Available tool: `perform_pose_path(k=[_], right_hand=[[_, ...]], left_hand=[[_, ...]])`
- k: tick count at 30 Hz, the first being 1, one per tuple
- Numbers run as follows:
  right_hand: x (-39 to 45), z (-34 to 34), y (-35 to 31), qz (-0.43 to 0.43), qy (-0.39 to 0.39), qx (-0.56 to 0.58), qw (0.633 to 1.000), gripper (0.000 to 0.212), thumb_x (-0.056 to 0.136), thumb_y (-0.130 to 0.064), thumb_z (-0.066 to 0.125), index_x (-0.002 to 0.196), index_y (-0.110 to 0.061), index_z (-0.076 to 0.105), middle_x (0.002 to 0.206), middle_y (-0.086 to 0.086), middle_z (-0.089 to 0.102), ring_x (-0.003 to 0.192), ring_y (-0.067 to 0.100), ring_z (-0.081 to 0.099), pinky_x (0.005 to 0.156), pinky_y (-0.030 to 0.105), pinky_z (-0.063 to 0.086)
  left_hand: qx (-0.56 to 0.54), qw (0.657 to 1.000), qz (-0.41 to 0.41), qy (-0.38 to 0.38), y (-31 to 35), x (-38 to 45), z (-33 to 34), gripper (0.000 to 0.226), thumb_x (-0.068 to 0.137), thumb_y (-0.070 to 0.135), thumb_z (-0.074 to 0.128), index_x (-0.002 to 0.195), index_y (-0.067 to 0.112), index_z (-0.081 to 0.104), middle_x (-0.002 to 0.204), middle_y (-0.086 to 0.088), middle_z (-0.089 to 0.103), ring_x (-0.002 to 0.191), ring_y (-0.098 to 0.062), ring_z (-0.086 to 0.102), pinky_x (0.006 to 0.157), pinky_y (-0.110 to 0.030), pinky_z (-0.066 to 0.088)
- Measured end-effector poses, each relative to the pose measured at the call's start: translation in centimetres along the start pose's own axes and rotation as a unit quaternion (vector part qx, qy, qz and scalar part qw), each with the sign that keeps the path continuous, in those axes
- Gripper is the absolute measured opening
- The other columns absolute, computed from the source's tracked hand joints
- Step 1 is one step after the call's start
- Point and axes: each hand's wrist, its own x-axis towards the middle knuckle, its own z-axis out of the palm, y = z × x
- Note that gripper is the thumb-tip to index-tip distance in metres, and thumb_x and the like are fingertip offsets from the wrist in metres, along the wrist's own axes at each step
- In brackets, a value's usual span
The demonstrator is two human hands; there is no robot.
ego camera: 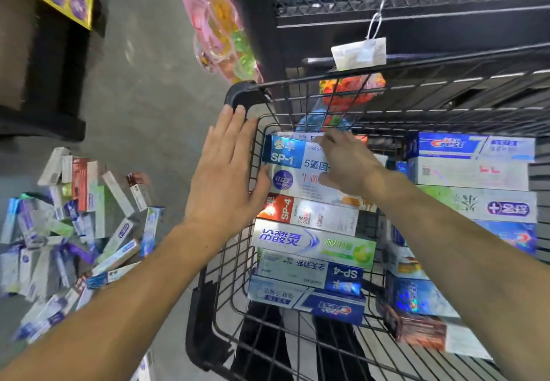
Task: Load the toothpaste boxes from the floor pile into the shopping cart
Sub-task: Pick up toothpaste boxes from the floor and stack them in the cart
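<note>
right hand (348,162) fingers spread flat atop the sp-1 toothpaste box (285,153) in the cart (244,95), left hand (226,172) fingers straight alongside

Light: bright on my forearms, even overhead.
Glare: sheen on cart's toothpaste boxes (309,215).
Blur: floor pile (68,232) smeared.
Edges: bent, wide-angle.

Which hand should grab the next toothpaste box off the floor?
Probably the left hand: open, outside the cart, on the floor pile's side. The right hand is inside, on the stacked boxes.
</note>
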Motion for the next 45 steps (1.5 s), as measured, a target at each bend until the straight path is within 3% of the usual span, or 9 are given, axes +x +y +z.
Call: perform_pose_path(k=[10,16,23,28,32,34,36,39,45], right_hand=[[0.2,1.6,0.0,0.017,0.016,0.054,0.998,0.072,0.1,-0.031,0.051,0.16,-0.011,0.017,0.156,0.01,0.036,0.141,0.031,0.031,0.12,0.039,0.023],[-1.0,1.2,-1.0,0.025,0.026,0.041,0.999,0.074,0.101,-0.037,0.046,0.162,-0.014,0.009,0.164,0.007,0.023,0.151,0.026,0.018,0.126,0.04,0.008],[-4.0,0.4,0.1,0.024,0.067,0.052,0.996,0.07,0.098,-0.042,0.053,0.157,-0.016,0.027,0.158,0.009,0.034,0.145,0.031,0.03,0.121,0.042,0.021],[-6.5,-1.9,-2.3,-0.031,0.209,0.042,0.977,0.057,0.088,-0.041,0.043,0.13,-0.005,0.057,0.122,0.017,0.06,0.112,0.037,0.054,0.097,0.041,0.04],[-7.8,-5.2,-6.7,-0.051,0.261,0.019,0.964,0.048,0.088,-0.031,0.054,0.129,-0.007,0.059,0.12,0.015,0.061,0.111,0.032,0.05,0.095,0.038,0.038],[-8.2,-6.7,-9.8,-0.08,0.264,0.004,0.961,0.045,0.088,-0.031,0.053,0.127,-0.008,0.059,0.118,0.014,0.061,0.111,0.034,0.052,0.096,0.039,0.038],[-8.2,-7.7,-13.9,-0.122,0.264,-0.016,0.957,0.045,0.089,-0.031,0.052,0.127,-0.009,0.059,0.119,0.015,0.062,0.112,0.037,0.055,0.097,0.042,0.039],[-7.8,-7.2,-21.7,-0.187,0.266,-0.045,0.945,0.046,0.089,-0.031,0.055,0.128,-0.008,0.058,0.122,0.015,0.061,0.113,0.038,0.054,0.099,0.042,0.038],[-4.3,2.5,-39.8,-0.275,0.17,-0.101,0.941,0.061,0.091,-0.042,0.052,0.137,-0.003,0.053,0.13,0.018,0.059,0.118,0.039,0.054,0.103,0.047,0.043]], left_hand=[[-0.029,0.999,-0.014,-0.01,0.1,-0.1,0.2,0.067,0.096,0.023,0.059,0.153,-0.001,0.032,0.166,-0.014,0.021,0.157,-0.024,0.006,0.119,-0.056,0.032],[-0.017,0.999,-0.023,-0.025,0.3,0.3,0.1,0.066,0.098,0.026,0.055,0.154,-0.001,0.03,0.167,-0.015,0.018,0.157,-0.023,0.002,0.121,-0.053,0.029],[-0.036,0.999,-0.027,-0.011,0.7,0.8,0.1,0.067,0.098,0.027,0.055,0.155,0.002,0.029,0.168,-0.01,0.017,0.157,-0.019,0.002,0.119,-0.05,0.035],[-0.095,0.994,-0.001,0.045,0.7,0.7,-0.1,0.065,0.092,0.018,0.063,0.148,-0.005,0.041,0.159,-0.02,0.035,0.151,-0.03,0.025,0.119,-0.041,0.034],[-0.173,0.977,-0.02,0.123,-0.2,-0.2,-0.7,0.054,0.094,0.025,0.055,0.141,-0.001,0.051,0.144,-0.019,0.054,0.13,-0.031,0.054,0.11,-0.038,0.044],[-0.19,0.957,-0.048,0.213,-2.4,-1.7,-2.0,0.048,0.093,0.019,0.056,0.134,-0.005,0.056,0.131,-0.023,0.062,0.117,-0.03,0.058,0.103,-0.028,0.041],[-0.153,0.95,-0.072,0.263,-6.7,-4.8,-3.3,0.047,0.093,0.02,0.057,0.133,-0.006,0.057,0.13,-0.024,0.063,0.117,-0.033,0.06,0.103,-0.033,0.043],[-0.073,0.968,-0.133,0.2,-14.8,-12.4,-5.1,0.056,0.095,0.034,0.049,0.141,0.002,0.052,0.144,-0.017,0.057,0.125,-0.034,0.059,0.102,-0.047,0.049],[-0.037,0.952,-0.266,0.149,-26.9,-31.7,-8.7,0.057,0.097,0.033,0.051,0.146,0.004,0.047,0.142,-0.018,0.056,0.119,-0.037,0.058,0.096,-0.042,0.046]])
